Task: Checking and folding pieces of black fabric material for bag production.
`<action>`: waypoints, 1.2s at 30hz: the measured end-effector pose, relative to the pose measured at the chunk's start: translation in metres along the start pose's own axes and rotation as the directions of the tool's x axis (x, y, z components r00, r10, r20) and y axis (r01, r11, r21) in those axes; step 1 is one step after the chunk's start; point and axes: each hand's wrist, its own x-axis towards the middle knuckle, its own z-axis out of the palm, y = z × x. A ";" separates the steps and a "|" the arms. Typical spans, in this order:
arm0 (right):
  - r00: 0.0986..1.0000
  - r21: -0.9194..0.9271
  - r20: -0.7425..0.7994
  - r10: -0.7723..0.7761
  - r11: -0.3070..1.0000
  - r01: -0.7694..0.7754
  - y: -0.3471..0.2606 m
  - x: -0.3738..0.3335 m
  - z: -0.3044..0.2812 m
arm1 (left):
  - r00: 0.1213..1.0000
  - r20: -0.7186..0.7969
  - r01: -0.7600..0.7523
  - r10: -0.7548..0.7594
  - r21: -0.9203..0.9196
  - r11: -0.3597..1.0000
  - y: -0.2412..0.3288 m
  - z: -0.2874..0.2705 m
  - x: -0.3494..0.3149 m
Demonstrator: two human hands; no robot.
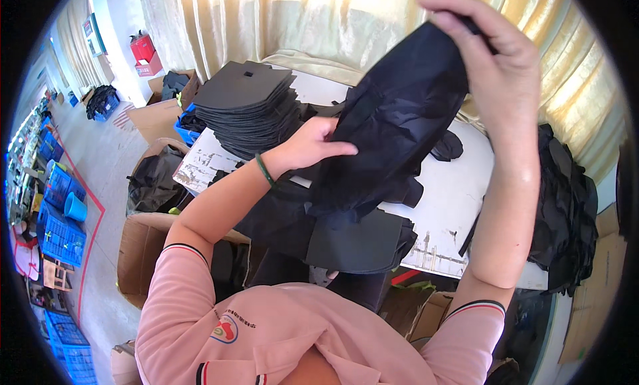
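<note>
A limp black cloth bag (399, 105) hangs stretched between my hands above the table. My right hand (496, 55) is raised high at the right, its thumb and fingers pinching the bag's upper end. Lower down, my left hand (309, 145) grips the bag's left side, thumb in front and the other fingers partly hidden behind the cloth. Just left of that hand stands a tall stack of dark flat panels (243, 95). Below the bag, a dark grey panel (353, 242) lies at the near table edge, with more black cloth around it.
The white table (452, 212) has worn, chipped edges. Black cloth pieces (562, 212) hang in a heap at its right end. Open cardboard boxes (143, 252) stand left of the table, and blue crates (63, 235) line the floor farther left. Pale curtains (279, 19) hang behind.
</note>
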 end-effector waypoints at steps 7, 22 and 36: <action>0.982 0.105 -0.106 0.158 0.984 -0.147 0.013 -0.017 -0.056 | 0.971 0.014 0.224 -0.238 0.294 0.929 -0.053 -0.049 -0.056; 0.485 0.431 -0.026 0.874 0.448 -0.783 0.004 -0.263 -0.047 | 0.563 -0.056 0.810 -0.824 0.231 0.538 0.069 -0.169 -0.213; 0.750 0.389 0.136 0.647 0.661 -0.641 -0.025 -0.205 -0.028 | 0.602 0.142 0.430 -0.786 0.772 0.469 -0.009 -0.125 -0.182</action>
